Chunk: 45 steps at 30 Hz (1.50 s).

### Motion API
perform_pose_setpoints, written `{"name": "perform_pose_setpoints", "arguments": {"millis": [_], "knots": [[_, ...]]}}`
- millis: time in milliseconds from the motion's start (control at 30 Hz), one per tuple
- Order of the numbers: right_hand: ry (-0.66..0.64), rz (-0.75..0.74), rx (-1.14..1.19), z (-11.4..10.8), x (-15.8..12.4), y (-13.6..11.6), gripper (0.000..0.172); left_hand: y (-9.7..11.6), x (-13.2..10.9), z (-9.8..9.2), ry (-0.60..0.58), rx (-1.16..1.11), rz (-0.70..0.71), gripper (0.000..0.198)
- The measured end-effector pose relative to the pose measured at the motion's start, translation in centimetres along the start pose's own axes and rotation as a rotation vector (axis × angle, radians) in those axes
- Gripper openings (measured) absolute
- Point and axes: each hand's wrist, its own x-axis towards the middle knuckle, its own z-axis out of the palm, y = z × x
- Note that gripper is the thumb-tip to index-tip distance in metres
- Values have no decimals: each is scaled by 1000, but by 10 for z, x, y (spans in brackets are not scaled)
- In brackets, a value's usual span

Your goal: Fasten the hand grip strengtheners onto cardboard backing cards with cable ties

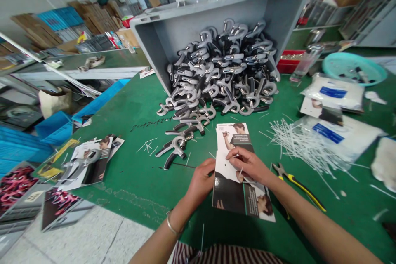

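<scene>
A printed packaging card (235, 198) lies on the green table (136, 165) in front of me. My left hand (201, 181) grips the card's left edge with curled fingers. My right hand (249, 165) rests on top of the card, pinching a thin white cable tie (240, 170) against it. A second printed card (232, 134) lies just beyond. Several loose grey-and-black hand grippers (177, 146) lie to the left of the cards.
A tipped grey crate (173, 29) spills a heap of hand grippers (222, 74). White cable ties (297, 140) and yellow-handled cutters (297, 183) lie at right, with white bags (335, 95) and a teal basin (352, 68). Carded grippers (83, 165) sit at left. Other people stand behind the crate.
</scene>
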Motion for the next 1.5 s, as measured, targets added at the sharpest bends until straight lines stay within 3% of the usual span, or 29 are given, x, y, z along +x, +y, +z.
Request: {"name": "perform_pose_setpoints", "arguments": {"millis": [133, 367, 433, 567, 667, 833, 900, 1000, 1033, 1100, 1167, 1200, 1267, 1367, 1500], "knots": [[-38, 29, -50, 3, -3, 0, 22, 3, 0, -2, 40, 85, -41, 18], [-49, 5, -110, 4, -4, 4, 19, 1, 4, -2, -50, -33, -95, 16], [-54, -1, -116, 3, -4, 5, 19, 2, 2, -2, -15, -144, -151, 13], [-37, -72, -145, 3, -3, -1, 22, 12, -3, -5, 72, -519, -331, 37], [-34, -156, -178, 7, -3, -9, 9, 21, -3, -9, 88, -636, -419, 37], [-53, -158, -164, 15, -3, -15, 6, 19, 11, -9, 172, -320, -411, 43], [-58, -150, -144, 15, -5, -16, 8, 15, 17, -8, 105, -177, -390, 43], [-35, -142, -127, 4, -9, -19, 12, 9, 20, -11, -61, -177, -432, 34], [-14, -140, -124, -3, -9, -21, 14, 9, 18, -14, -45, -214, -448, 33], [44, -142, -130, -22, -6, -21, 16, 9, 12, -19, 119, -298, -445, 35], [112, -137, -227, -45, 7, -16, 21, 10, 4, -22, 289, -389, -415, 36], [148, -127, -329, -56, 18, -12, 25, 10, 1, -22, 307, -437, -416, 37], [230, -92, -590, -77, 50, -3, 30, 6, -5, -17, 199, -512, -463, 40], [356, -44, -776, -98, 112, 8, 29, -8, -11, 2, 53, -548, -555, 45], [496, 29, -888, -100, 181, 8, 32, -29, -13, 36, 206, -596, -533, 43]]}}
